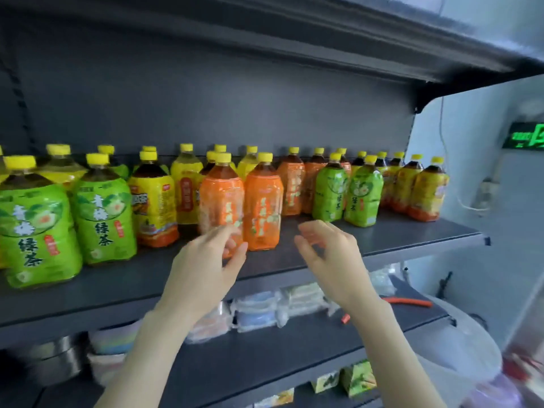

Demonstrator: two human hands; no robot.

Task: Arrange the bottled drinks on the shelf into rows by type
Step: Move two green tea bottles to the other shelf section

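Your L hand (206, 266) is at the bottom of an orange bottle (222, 198) near the front of the shelf (382, 231). Fingers & thumb curve round it, but it's blurry, so can't tell if you've got hold. Your R hand (326, 251) is half open w/ nothing in it, just right of a 2nd orange bottle (263, 207). Green bottles (100, 213) stand at the left.

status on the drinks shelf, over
Left hand at base of front orange-label bottle, grip blurred. Right hand open, empty. Second orange-label bottle close beside it; types mixed on shelf.
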